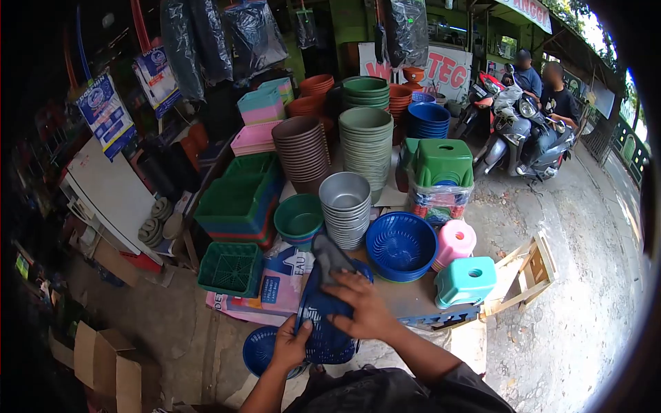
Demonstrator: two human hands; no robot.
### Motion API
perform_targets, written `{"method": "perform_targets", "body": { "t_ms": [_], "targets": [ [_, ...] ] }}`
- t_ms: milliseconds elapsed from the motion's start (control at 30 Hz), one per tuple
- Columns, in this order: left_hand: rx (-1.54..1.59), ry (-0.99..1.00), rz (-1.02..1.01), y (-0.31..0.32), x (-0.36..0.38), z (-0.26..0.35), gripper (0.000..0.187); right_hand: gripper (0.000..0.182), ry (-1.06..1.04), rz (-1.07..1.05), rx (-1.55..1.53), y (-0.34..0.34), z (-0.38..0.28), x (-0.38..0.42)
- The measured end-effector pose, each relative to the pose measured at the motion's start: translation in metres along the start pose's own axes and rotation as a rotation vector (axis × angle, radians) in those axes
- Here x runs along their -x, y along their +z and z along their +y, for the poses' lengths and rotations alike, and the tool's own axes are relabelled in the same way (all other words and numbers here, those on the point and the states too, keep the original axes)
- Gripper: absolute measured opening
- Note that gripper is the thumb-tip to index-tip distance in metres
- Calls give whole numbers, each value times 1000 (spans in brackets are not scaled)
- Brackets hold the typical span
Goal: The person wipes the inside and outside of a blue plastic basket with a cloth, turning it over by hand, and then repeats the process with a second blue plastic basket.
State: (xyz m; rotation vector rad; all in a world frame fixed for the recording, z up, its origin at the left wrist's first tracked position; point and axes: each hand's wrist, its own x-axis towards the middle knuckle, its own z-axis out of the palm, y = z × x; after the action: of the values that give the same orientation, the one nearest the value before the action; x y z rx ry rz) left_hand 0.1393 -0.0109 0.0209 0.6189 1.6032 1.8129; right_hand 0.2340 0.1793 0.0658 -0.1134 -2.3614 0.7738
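My left hand (290,346) grips the near left rim of a dark blue plastic basket (335,341) with slotted sides, thumb on top. The basket is tilted in front of my body. Over its upper part lies my right hand (359,303), fingers somewhat spread, pressing a grey cloth (329,256) against it. One end of the cloth sticks out past the fingers towards a stack of grey pots (344,199). Part of the basket is hidden under the right hand and cloth.
Around the hands stand a blue round basket (401,244), green basins (298,217), a dark green rectangular basket (231,268), and pink (456,242) and turquoise stools (465,281). Another blue basket (265,350) sits low, left of my legs. Two people sit by motorbikes (513,134) at back right.
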Motion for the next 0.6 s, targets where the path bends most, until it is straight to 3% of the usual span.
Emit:
{"method": "perform_targets", "body": {
  "t_ms": [33, 100, 133, 233, 267, 333, 367, 400, 433, 500, 600],
  "targets": [
    [-11, -18, 2, 2, 1, 1, 24, 50, 155, 34, -49, 3, 26, -4],
    [31, 41, 6, 3, 8, 1, 26, 48, 771, -49, -880, 3, 81, -12],
    [66, 101, -2, 4, 9, 2, 29, 48, 764, -47, -876, 4, 79, -8],
    [204, 160, -74, -7, 15, -14, 41, 54, 611, 310, -1167, 15, 63, 11],
    [208, 159, -73, -8, 14, -11, 41, 54, 612, 307, -1164, 18, 55, 17],
    [542, -163, -249, -9, 10, -1, 53, 55, 373, 201, -956, 27, 38, 26],
    [549, -61, -406, -19, -9, -9, 60, 57, 217, 107, -749, 32, 27, 27],
    [545, -60, -402, -19, -26, -5, 60, 59, 62, 19, -541, 37, 15, 28],
    [545, -186, -243, -18, -41, 3, 57, 59, 62, 23, -548, 48, 1, 33],
    [463, -346, -19, -10, -48, 9, 50, 60, -18, 54, -135, 66, -20, 44],
    [683, -271, -121, -10, -24, -17, 48, 61, 5, 89, -294, 67, 21, 50]
  ]
}}
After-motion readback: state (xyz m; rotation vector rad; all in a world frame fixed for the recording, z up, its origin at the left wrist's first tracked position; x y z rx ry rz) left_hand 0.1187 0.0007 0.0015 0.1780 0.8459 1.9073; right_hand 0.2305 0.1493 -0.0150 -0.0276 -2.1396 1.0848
